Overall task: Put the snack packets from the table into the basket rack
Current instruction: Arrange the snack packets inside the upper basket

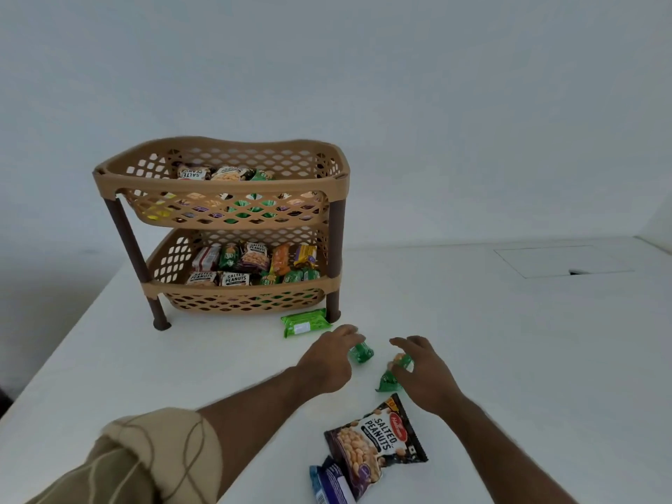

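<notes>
A small, crinkled green foil packet [360, 352] is pinched under the curled fingertips [351, 334] of the left hand [329, 360]. A second small green foil packet with an orange print [394, 372] is grasped beneath the curled fingers [402, 343] of the right hand [423, 372]. Both packets lie on the smooth white table [509, 340], just near of the tan, lattice-walled plastic two-tier basket rack [222, 183] on dark brown posts.

A slip is judged likely, since slick, puffy foil is held by only a few fingertips. A packet could also be caught on the rack's rim if both hands are carried in together.

A flat green rectangular wrapper [305, 323] is seen beside the rack's right front leg. Nearer, a glossy black salted-peanuts pouch [374, 436] overlaps a blue-and-white packet [329, 481]. Both tiers are already loaded with packets.
</notes>
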A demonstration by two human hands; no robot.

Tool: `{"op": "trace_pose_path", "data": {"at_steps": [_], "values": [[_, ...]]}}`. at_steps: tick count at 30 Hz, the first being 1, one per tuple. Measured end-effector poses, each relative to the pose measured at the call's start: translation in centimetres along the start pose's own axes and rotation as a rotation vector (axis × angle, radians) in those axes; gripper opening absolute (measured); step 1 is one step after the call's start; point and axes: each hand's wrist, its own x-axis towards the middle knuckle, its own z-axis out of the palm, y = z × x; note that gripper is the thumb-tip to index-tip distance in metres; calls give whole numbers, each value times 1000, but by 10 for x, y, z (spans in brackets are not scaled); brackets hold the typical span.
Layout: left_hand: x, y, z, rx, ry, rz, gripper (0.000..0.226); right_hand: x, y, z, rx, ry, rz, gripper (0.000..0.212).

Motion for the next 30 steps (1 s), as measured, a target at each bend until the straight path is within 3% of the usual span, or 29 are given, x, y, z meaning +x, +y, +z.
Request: {"op": "trace_pose_path", "data": {"at_steps": [6, 10, 13, 15, 22, 28, 30], "values": [[25, -2, 12, 25, -36, -91, 65, 10, 7, 11, -109, -189, 85, 52], [31, -8, 20, 48, -88, -136, 67, 17, 10, 8, -144, -204, 49, 32], [29, -9, 25, -45, -18, -160, 67, 21, 17, 6, -119, -162, 42, 18], [26, -11, 28, -86, 43, -152, 67, 24, 19, 6, -106, -153, 49, 23], [15, -26, 34, -47, 156, -130, 50, 31, 17, 8, -98, -172, 106, 69], [7, -42, 20, -94, 135, -171, 53, 35, 12, 6, -160, -107, 221, 65], [3, -45, 10, -134, 180, -174, 55, 40, 4, 4, -81, -65, 219, 58]]}}
